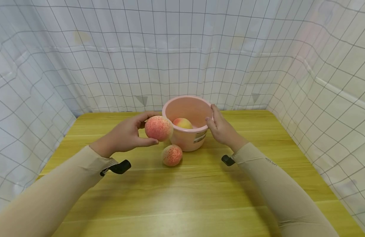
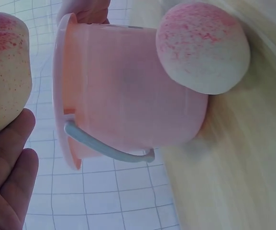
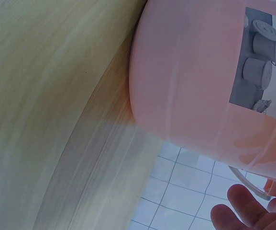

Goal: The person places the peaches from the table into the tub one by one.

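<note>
My left hand (image 1: 126, 133) grips a pink-red peach (image 1: 158, 128) between thumb and fingers, raised beside the near left rim of a pink bucket (image 1: 186, 140). In the left wrist view that peach (image 2: 6, 72) shows at the left edge, above two fingertips (image 2: 20, 127). With thumb at the rim and fingers around the outside, my right hand (image 1: 222, 130) holds the bucket's right side. Inside lies a yellow and red peach (image 1: 182, 123). Another speckled peach (image 1: 172, 155) rests on the table in front of the bucket.
A grey handle (image 2: 109, 148) hangs down the bucket's side, and a printed label (image 3: 264, 62) is stuck on its wall. The wooden table (image 1: 176, 200) reaches back to a white grid-patterned curtain (image 1: 182, 59), which also encloses both sides.
</note>
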A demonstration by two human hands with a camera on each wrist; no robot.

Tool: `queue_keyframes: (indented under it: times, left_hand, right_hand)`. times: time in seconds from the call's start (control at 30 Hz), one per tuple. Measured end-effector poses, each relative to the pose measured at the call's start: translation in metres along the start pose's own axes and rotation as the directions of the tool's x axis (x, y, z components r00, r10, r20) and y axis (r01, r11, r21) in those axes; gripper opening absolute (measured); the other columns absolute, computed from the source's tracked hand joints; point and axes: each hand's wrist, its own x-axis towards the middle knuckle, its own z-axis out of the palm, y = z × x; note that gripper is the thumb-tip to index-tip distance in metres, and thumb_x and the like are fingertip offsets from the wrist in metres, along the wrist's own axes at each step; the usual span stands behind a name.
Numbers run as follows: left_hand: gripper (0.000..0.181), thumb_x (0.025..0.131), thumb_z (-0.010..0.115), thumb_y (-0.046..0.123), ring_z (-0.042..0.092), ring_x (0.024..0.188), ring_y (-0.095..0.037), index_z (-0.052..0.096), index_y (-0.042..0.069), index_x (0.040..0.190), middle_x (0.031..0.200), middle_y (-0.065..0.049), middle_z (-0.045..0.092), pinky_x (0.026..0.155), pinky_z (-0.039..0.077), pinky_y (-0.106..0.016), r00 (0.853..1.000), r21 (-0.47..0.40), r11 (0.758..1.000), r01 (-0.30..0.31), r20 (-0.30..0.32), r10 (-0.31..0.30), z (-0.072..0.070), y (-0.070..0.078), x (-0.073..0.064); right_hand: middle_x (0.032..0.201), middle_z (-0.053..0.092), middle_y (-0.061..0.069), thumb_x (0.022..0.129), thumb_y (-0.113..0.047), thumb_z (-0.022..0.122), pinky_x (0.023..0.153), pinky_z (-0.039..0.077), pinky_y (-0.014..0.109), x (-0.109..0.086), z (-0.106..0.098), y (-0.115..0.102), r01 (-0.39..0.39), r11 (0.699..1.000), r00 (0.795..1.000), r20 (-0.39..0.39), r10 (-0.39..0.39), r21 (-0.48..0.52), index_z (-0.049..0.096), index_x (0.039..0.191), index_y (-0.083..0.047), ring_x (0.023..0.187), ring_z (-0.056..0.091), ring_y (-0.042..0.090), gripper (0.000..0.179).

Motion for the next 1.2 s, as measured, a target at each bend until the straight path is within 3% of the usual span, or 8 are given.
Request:
queue_keyframes:
  times: [0.37, 0.73, 1.03, 1.2]
  left_hand:
    - [0.074, 0.086, 0.089, 0.02, 0.068, 0.117, -0.023, 0.052, 0.016, 0.151, 0.134, -0.005, 0.066, 0.104, 0.054, -0.046, 0.998, 0.013, 1.0, 0.006, -0.059, -0.005, -0.004, 0.003, 0.023]
    - [0.074, 0.086, 0.089, 0.02, 0.068, 0.124, -0.027, 0.052, 0.014, 0.151, 0.141, -0.008, 0.064, 0.106, 0.055, -0.045, 0.992, -0.001, 1.0, -0.011, -0.127, 0.011, -0.007, 0.005, 0.045]
    - [0.079, 0.088, 0.088, 0.023, 0.067, 0.124, -0.022, 0.047, 0.016, 0.155, 0.146, -0.004, 0.06, 0.097, 0.059, -0.044, 0.993, -0.034, 0.999, 0.016, -0.115, -0.02, -0.007, 0.008, 0.063]
    - [0.08, 0.089, 0.087, 0.02, 0.064, 0.133, -0.026, 0.046, 0.015, 0.157, 0.151, -0.006, 0.057, 0.101, 0.056, -0.046, 0.992, -0.055, 0.998, 0.009, -0.125, -0.016, -0.005, 0.007, 0.073]
  right_hand:
    - [0.175, 0.003, 0.025, 0.114, -0.033, 0.031, 0.131, 0.019, 0.056, -0.001, 0.0, -0.001, -0.001, 1.0, 1.0, 0.001, 0.001, 0.003, -0.002, 0.167, 0.001, 0.164, 0.011, 0.038, 0.071]
    - [0.176, 0.003, 0.024, 0.114, -0.036, 0.03, 0.131, 0.02, 0.056, -0.001, 0.0, -0.001, -0.004, 1.0, 1.0, 0.001, 0.004, -0.001, -0.002, 0.167, 0.0, 0.164, 0.012, 0.038, 0.072]
    - [0.176, 0.003, 0.025, 0.114, -0.043, 0.028, 0.132, 0.019, 0.055, 0.0, 0.0, 0.001, 0.009, 1.0, 1.0, -0.003, -0.009, 0.0, -0.003, 0.167, 0.0, 0.164, 0.011, 0.038, 0.076]
    - [0.176, 0.003, 0.024, 0.113, -0.044, 0.028, 0.132, 0.018, 0.055, 0.0, 0.0, 0.002, 0.013, 1.0, 1.0, -0.007, -0.013, 0.001, -0.002, 0.167, 0.0, 0.164, 0.011, 0.038, 0.077]
